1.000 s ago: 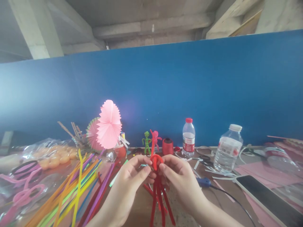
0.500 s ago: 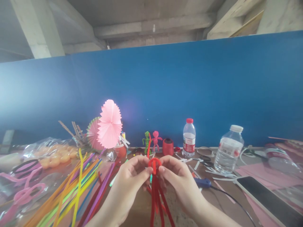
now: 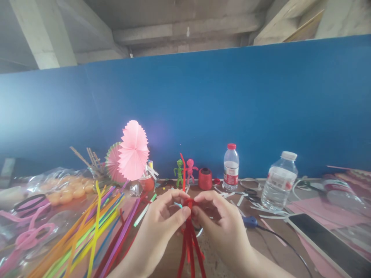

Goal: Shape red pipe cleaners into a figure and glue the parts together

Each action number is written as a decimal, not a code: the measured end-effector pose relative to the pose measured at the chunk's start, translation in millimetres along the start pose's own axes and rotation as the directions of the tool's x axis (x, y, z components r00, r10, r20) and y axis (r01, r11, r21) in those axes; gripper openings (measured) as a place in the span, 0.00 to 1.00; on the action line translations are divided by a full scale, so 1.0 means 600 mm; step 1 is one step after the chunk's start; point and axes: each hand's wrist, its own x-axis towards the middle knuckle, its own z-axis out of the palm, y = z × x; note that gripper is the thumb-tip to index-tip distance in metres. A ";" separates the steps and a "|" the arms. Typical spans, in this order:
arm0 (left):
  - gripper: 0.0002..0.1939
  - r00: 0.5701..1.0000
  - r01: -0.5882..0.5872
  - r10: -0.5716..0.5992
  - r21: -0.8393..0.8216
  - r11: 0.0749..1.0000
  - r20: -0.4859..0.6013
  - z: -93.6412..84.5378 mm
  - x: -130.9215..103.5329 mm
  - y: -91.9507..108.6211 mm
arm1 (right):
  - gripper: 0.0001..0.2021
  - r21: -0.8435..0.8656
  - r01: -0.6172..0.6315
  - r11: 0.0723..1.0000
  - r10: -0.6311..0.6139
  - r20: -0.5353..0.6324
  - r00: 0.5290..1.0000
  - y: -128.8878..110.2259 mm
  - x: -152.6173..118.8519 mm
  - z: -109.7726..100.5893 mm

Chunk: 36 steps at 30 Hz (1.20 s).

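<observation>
Several red pipe cleaners (image 3: 189, 237) are gathered in a bundle in front of me. Their ends hang down toward the table, and one strand stands up past my fingertips. My left hand (image 3: 165, 220) pinches the top of the bundle between thumb and forefinger. From the other side my right hand (image 3: 223, 220) grips the same spot, its thumb and forefinger closed on the red stems. The fingers partly cover the joined part. Beyond the hands stand a green figure (image 3: 179, 172) and a pink figure (image 3: 190, 171), both apparently of twisted pipe cleaners.
Loose coloured pipe cleaners (image 3: 87, 235) lie at the left, beside a pink folded-paper fan (image 3: 133, 150). A red-capped bottle (image 3: 231, 170) and a white-capped bottle (image 3: 279, 183) stand behind at the right. A phone (image 3: 327, 243) and a blue-handled corded tool (image 3: 249, 221) lie nearer.
The loop at the top of the red bundle, open to view before, is now pressed small between my fingertips. The hanging ends have swung slightly left.
</observation>
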 end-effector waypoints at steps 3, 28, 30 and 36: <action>0.05 0.999 -0.024 0.023 0.016 1.000 0.035 0.000 0.002 0.001 | 0.03 0.026 -0.029 0.999 0.030 -0.019 0.999 0.000 0.000 0.000; 0.06 0.999 0.039 -0.039 0.052 0.998 -0.006 0.003 0.006 -0.002 | 0.04 -0.030 -0.033 0.999 0.033 -0.015 0.999 0.006 0.002 0.002; 0.07 0.999 0.051 -0.051 0.012 0.999 -0.007 0.004 0.005 -0.001 | 0.04 -0.025 -0.049 0.998 0.049 -0.014 0.999 0.004 0.002 0.002; 0.04 0.995 0.102 -0.101 -0.076 0.992 0.026 0.003 0.005 0.001 | 0.09 -0.076 -0.008 0.997 0.012 0.052 0.999 -0.006 0.010 -0.006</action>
